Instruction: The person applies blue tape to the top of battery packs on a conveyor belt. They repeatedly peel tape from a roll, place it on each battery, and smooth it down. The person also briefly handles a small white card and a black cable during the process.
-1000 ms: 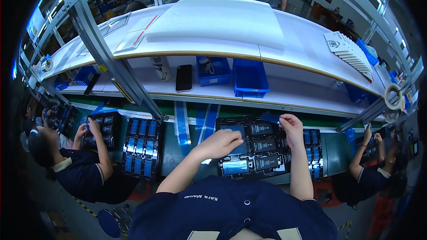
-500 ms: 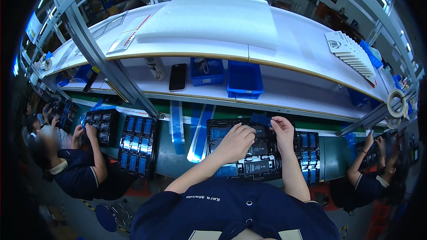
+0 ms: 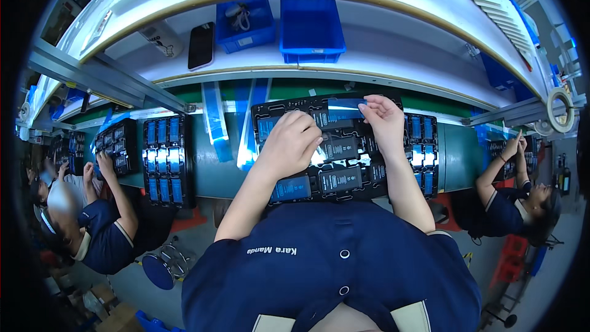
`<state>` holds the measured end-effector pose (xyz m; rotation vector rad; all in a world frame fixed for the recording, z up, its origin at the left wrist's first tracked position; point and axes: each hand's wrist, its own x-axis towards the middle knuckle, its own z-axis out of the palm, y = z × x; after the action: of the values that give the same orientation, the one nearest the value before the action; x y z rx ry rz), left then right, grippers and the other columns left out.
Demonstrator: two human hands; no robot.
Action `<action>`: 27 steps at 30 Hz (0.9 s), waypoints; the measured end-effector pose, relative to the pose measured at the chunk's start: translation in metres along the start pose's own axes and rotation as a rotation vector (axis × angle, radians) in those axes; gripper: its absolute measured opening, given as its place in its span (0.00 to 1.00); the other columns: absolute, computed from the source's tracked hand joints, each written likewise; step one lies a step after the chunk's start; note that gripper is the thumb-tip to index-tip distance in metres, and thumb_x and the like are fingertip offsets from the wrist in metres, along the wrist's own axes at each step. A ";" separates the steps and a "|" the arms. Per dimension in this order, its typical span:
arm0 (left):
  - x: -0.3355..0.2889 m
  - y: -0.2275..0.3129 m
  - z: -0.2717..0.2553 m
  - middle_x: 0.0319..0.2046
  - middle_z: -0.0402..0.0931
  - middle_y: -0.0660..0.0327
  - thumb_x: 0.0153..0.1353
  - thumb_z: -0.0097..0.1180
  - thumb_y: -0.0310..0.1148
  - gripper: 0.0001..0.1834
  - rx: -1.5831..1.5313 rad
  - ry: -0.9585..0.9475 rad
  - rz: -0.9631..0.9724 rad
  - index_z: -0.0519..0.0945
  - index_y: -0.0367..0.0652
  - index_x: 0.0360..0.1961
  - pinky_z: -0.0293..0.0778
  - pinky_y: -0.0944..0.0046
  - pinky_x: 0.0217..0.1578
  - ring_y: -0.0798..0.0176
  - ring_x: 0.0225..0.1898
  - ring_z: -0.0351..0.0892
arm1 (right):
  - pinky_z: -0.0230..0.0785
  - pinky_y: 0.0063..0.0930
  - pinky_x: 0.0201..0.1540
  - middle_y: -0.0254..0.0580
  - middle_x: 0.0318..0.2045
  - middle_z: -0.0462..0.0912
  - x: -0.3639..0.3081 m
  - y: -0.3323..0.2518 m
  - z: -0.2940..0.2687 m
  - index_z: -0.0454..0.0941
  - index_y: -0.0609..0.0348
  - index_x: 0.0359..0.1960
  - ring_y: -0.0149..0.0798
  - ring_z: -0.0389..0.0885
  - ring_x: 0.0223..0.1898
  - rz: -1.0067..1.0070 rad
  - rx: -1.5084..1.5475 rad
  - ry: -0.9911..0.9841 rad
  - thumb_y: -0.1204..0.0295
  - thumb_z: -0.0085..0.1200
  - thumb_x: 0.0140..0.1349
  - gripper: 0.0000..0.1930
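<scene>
Right hand is pinching a strip of blue film between thumb and fingertips at the far edge of the black carrier tray, the strip stretching leftward from the pinch over the tray's top row. Left hand is lying curled, palm down, fingers pressed together on the middle of the tray, fingertips touching the rectangular dark cells seated in its pockets; whether it is gripping anything beneath cannot be told. Several cells nearer the body are showing blue film faces, one just below the left wrist. Judgement: the step in hand looks like film handling on the cells, and doing it well calls for the left hand holding the tray steady and flat while the right is keeping the strip taut and low, so that it comes across square and unwrinkled without nudging neighbouring cells out of their pockets. The tray is sitting on a green conveyor belt directly in front of the person. More loaded trays are lying to either side: one well to the left, another touching the working tray's right edge. Loose blue film strips are lying on the belt between trays. Beyond, a white shelf is holding two blue bins and a dark phone. Co-workers in dark uniforms are sitting at left and right, hands on their own trays.
</scene>
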<state>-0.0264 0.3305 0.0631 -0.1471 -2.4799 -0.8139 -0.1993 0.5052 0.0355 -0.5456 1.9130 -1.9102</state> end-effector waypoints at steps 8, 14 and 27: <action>-0.018 0.012 -0.013 0.35 0.75 0.56 0.55 0.57 0.26 0.03 -0.006 0.019 -0.092 0.77 0.39 0.30 0.70 0.52 0.45 0.50 0.41 0.76 | 0.75 0.15 0.36 0.35 0.30 0.84 -0.015 -0.005 0.033 0.83 0.66 0.40 0.21 0.80 0.30 -0.023 -0.153 -0.021 0.80 0.66 0.56 0.10; -0.013 0.006 -0.007 0.38 0.76 0.55 0.56 0.57 0.26 0.04 -0.031 -0.014 -0.097 0.77 0.39 0.32 0.69 0.52 0.48 0.49 0.43 0.75 | 0.74 0.14 0.36 0.34 0.31 0.85 -0.015 -0.009 0.030 0.82 0.66 0.41 0.20 0.80 0.31 0.022 -0.118 -0.031 0.80 0.65 0.57 0.10; -0.013 0.005 -0.007 0.36 0.76 0.57 0.54 0.58 0.26 0.04 -0.029 0.004 -0.134 0.77 0.40 0.32 0.68 0.54 0.44 0.52 0.40 0.75 | 0.71 0.12 0.30 0.33 0.31 0.85 -0.010 -0.009 0.026 0.81 0.64 0.43 0.20 0.80 0.30 0.069 -0.140 -0.056 0.81 0.64 0.58 0.11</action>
<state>-0.0107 0.3315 0.0637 0.0110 -2.4965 -0.9045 -0.1773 0.4881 0.0442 -0.5601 2.0129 -1.7102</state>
